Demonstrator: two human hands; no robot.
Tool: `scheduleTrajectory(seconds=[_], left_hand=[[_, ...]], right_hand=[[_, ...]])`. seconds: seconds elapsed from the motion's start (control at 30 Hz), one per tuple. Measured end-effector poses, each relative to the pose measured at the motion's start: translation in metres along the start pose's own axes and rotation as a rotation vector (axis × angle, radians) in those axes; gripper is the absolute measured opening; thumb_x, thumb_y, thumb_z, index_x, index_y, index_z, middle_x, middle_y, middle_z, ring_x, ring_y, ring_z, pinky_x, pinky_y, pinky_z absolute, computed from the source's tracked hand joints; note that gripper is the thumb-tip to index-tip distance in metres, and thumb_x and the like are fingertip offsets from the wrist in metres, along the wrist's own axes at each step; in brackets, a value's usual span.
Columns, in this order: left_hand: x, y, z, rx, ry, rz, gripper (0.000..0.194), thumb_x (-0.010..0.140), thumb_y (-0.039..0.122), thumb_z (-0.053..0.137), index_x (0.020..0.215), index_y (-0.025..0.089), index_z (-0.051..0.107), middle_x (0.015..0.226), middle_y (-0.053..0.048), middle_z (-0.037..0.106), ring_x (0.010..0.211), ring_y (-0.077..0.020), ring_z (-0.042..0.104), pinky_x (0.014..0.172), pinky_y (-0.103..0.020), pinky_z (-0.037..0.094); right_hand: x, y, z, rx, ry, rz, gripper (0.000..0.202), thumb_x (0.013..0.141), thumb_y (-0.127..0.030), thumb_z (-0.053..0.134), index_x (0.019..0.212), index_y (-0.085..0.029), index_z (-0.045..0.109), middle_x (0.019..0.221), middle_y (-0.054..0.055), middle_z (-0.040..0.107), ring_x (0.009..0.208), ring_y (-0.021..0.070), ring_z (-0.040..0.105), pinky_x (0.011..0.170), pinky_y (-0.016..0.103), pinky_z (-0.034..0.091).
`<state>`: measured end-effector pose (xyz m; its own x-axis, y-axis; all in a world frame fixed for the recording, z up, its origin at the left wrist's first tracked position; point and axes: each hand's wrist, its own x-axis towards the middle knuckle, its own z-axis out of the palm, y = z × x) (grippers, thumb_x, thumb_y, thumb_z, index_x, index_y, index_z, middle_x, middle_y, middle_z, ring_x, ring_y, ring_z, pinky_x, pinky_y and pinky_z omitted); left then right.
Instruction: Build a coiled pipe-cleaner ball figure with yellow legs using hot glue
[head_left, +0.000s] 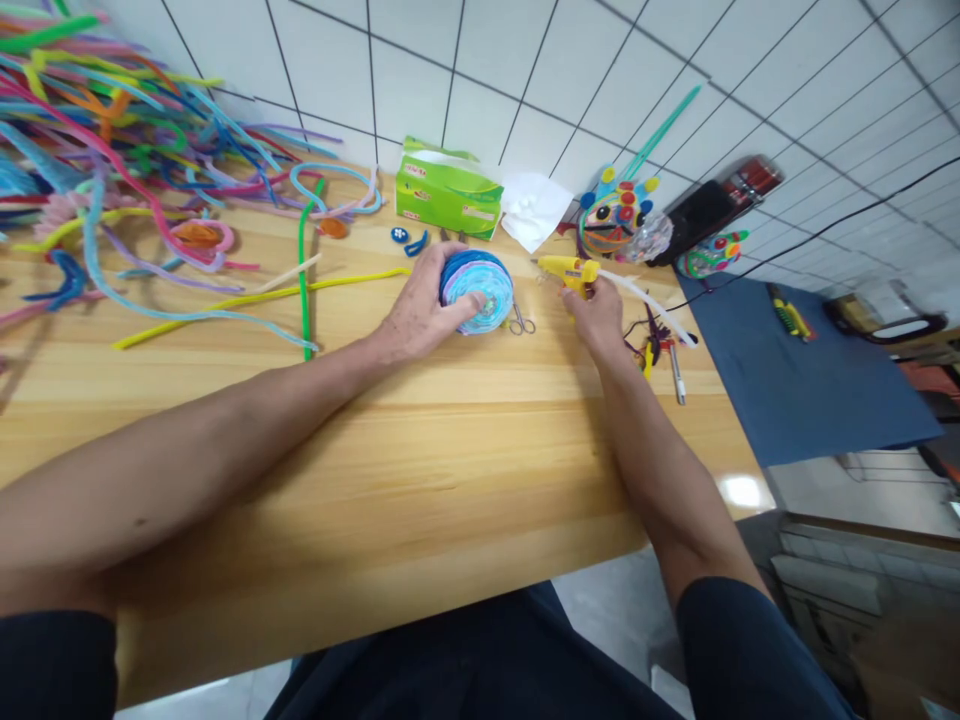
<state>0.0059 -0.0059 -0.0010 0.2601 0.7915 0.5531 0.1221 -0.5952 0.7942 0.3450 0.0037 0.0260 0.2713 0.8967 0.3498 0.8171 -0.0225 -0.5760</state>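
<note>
My left hand point(426, 308) is wrapped round a round, coiled piece point(487, 285) in blue, light blue and lilac pipe cleaner, its thumb lying across the face. To the right, my right hand point(598, 315) grips a yellow hot glue gun point(564, 268) by its handle. The nozzle points left toward the coil and stays apart from it. A long whitish glue stick point(652, 302) sticks out of the gun's back. Small scissors point(522, 322) lie just right of the coil. Behind it are a blue button-like piece point(399, 235) and a bent blue piece point(417, 244).
Many coloured pipe cleaners point(150, 170) are heaped at the left. A green tissue pack point(448, 192) and white paper point(535, 208) stand by the tiled wall. Decorated crafts point(615, 215), a pen point(678, 375) and a dark blue mat point(810, 370) are at right. A black cord crosses there.
</note>
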Motion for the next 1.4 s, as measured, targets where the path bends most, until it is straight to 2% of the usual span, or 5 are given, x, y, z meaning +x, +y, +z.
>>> scheduleTrajectory(seconds=[0.13,0.27,0.4,0.63,1.4], left_hand=[[-0.001,-0.003,0.000,-0.007,0.007,-0.019,0.076,0.094,0.076,0.078,0.148,0.029,0.055,0.148,-0.013,0.065,0.139,-0.0379,0.064,0.122,-0.070,0.053],[-0.002,-0.004,0.003,-0.016,0.036,-0.072,0.083,0.093,0.079,0.080,0.150,0.025,0.053,0.153,-0.014,0.062,0.142,-0.0376,0.062,0.127,-0.067,0.050],[-0.005,-0.005,0.007,-0.004,0.074,-0.083,0.080,0.095,0.077,0.079,0.149,0.027,0.049,0.153,-0.015,0.061,0.144,-0.0377,0.062,0.128,-0.063,0.051],[-0.006,-0.002,0.003,0.022,0.021,-0.091,0.081,0.097,0.082,0.076,0.149,0.030,0.043,0.153,-0.015,0.059,0.142,-0.0379,0.065,0.122,-0.060,0.057],[-0.007,-0.002,-0.001,-0.037,-0.034,-0.076,0.083,0.097,0.083,0.077,0.150,0.030,0.042,0.155,-0.014,0.057,0.146,-0.0390,0.062,0.123,-0.057,0.056]], right_hand=[[-0.006,-0.012,-0.010,0.205,-0.062,0.032,0.031,0.089,-0.051,0.074,0.104,-0.023,0.069,0.106,0.009,0.080,0.102,0.0296,0.075,0.103,0.054,0.061],[-0.032,-0.031,-0.038,0.658,-0.193,0.005,0.041,0.091,-0.061,0.077,0.115,-0.028,0.069,0.108,0.005,0.082,0.075,0.0213,0.074,0.074,0.040,0.062],[-0.060,-0.055,-0.058,0.776,-0.352,0.036,0.045,0.087,-0.068,0.085,0.098,-0.027,0.072,0.097,0.004,0.082,0.059,0.0147,0.061,0.055,0.033,0.050],[-0.087,-0.080,-0.055,0.818,-0.442,-0.017,0.047,0.087,-0.068,0.090,0.107,-0.029,0.072,0.099,0.002,0.084,0.062,0.0151,0.063,0.057,0.034,0.055],[-0.092,-0.073,-0.042,0.776,-0.480,-0.072,0.048,0.093,-0.074,0.083,0.107,-0.031,0.067,0.098,0.004,0.078,0.075,0.0201,0.065,0.063,0.039,0.059]])
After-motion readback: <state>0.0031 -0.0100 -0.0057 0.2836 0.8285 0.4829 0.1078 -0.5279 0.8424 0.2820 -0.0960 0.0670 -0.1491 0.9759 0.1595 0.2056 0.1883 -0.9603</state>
